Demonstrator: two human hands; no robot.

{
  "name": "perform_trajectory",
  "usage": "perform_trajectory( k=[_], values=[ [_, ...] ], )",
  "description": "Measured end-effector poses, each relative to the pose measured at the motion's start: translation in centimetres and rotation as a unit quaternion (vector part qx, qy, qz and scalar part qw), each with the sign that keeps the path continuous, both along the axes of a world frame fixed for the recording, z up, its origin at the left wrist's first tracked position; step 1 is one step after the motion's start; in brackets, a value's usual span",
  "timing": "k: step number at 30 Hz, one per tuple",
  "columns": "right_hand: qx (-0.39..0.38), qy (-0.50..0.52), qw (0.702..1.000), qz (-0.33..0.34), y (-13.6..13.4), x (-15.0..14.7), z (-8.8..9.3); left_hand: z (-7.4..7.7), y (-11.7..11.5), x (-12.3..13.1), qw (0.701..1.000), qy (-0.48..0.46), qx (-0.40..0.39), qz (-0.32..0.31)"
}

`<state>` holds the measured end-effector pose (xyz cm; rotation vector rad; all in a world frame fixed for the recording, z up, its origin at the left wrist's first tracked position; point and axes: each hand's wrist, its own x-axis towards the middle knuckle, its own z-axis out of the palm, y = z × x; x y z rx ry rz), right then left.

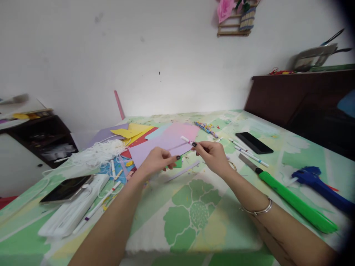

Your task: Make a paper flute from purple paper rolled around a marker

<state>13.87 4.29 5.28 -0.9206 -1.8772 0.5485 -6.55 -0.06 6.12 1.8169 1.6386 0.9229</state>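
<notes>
My right hand [212, 155] pinches a slim white felt-tip pen [188, 140] with a purple band, its free end pointing left over the paper. To the left of it, my left hand [161, 159] is loosely curled with the thumb stretched out, and nothing shows in its fingers. That hand is by the edge of a lilac paper sheet [144, 149]. A narrow lilac paper strip [184, 171] lies on the flowered tablecloth [191, 210] between and below the hands. Part of a green piece [179, 162] shows beside the left thumb.
White string [97, 153] is heaped at left, near a phone [66, 189] and a white case [74, 207]. Yellow paper [138, 131] lies behind. At right are a black phone [253, 142], several white pens [252, 155], a green box cutter [296, 199] with its blade out and a blue-handled tool [324, 186].
</notes>
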Motion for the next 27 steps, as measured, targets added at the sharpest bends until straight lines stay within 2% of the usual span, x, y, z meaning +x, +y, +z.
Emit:
perform_trajectory(
  k=[1, 2, 3, 5, 6, 8, 12, 15, 22, 27],
  values=[
    [0.004, -0.006, 1.0, 0.003, -0.1, 0.0, 0.0, 0.2, -0.3, 0.2, 0.996, -0.066, -0.02, -0.06],
    [0.006, -0.013, 1.0, 0.008, -0.1, -0.1, 0.1, 0.4, -0.5, 0.4, 0.988, -0.129, -0.005, -0.09],
    [0.008, -0.019, 1.0, 0.017, -0.2, -0.1, 0.1, 0.5, -0.6, 0.6, 0.978, -0.184, 0.039, -0.093],
    [0.006, -0.032, 0.998, 0.044, -0.4, -0.2, 0.1, 0.5, -0.6, 1.1, 0.955, -0.247, 0.156, -0.056],
    [0.003, -0.038, 0.998, 0.057, -0.5, -0.2, 0.1, 0.5, -0.6, 1.4, 0.945, -0.254, 0.2, -0.042],
    [-0.003, -0.045, 0.996, 0.077, -0.6, -0.3, 0.1, 0.2, -0.4, 1.8, 0.942, -0.237, 0.234, -0.043],
    [-0.009, -0.049, 0.995, 0.088, -0.7, -0.3, 0.0, -0.3, -0.2, 2.5, 0.954, -0.241, 0.158, -0.076],
    [-0.001, -0.053, 0.995, 0.082, -0.6, -0.3, -0.1, -0.7, -0.2, 2.8, 0.952, -0.267, 0.123, -0.082],
    [0.029, -0.054, 0.997, 0.054, -0.8, -0.6, -0.3, -1.4, 0.0, 3.2, 0.937, -0.327, 0.117, -0.037],
    [0.056, -0.046, 0.996, 0.044, -1.0, -0.8, -0.3, -1.4, 0.0, 3.5, 0.938, -0.328, 0.113, 0.002]
  ],
)
